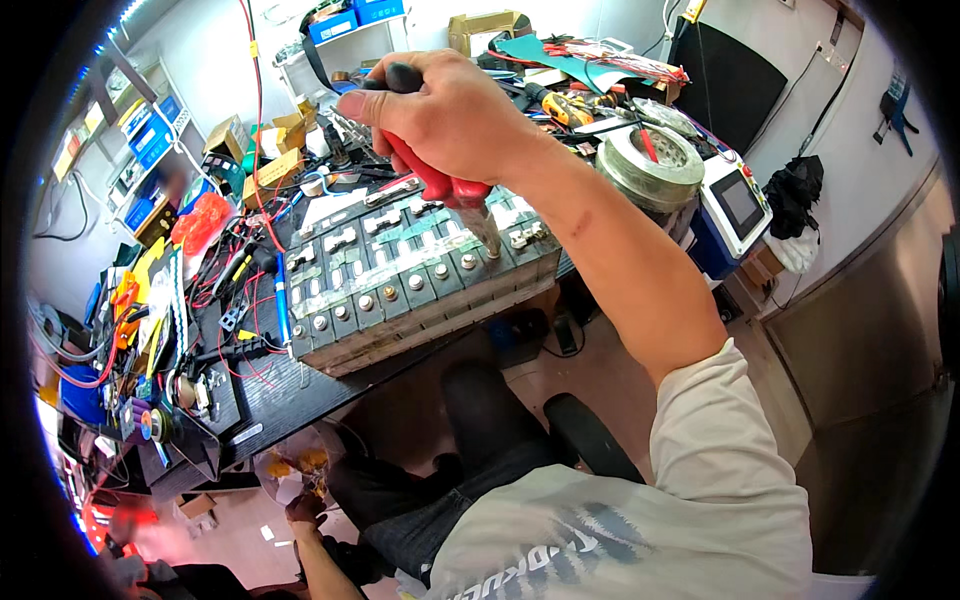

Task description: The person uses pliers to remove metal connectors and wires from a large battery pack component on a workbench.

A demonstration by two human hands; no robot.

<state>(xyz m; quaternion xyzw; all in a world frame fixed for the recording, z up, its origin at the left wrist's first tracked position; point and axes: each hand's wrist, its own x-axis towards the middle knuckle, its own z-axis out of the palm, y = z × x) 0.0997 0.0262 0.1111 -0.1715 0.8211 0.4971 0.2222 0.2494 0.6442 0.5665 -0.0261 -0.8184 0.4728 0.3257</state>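
Note:
My right hand (445,115) is closed around pliers (435,180) with red grips and black handle ends. Their metal jaws point down onto a terminal near the right end of a battery pack (420,320). The pack is a row of grey block cells, with silver bolts along the near edge, metal link pieces and strips of tape on top. Whether the jaws pinch the bolt I cannot make out. Low on the left, beside my knee, hangs my left hand (306,509), next to a waste bin (270,465). Its fingers are small and dark, so their pose is unclear.
The dark table (275,415) carries cables, tools and cartons on the left. A blue stick (282,300) lies against the pack's left end. Behind on the right are a yellow multimeter (565,108), a pale wire spool (650,170) and a white-and-blue device with a screen (735,205).

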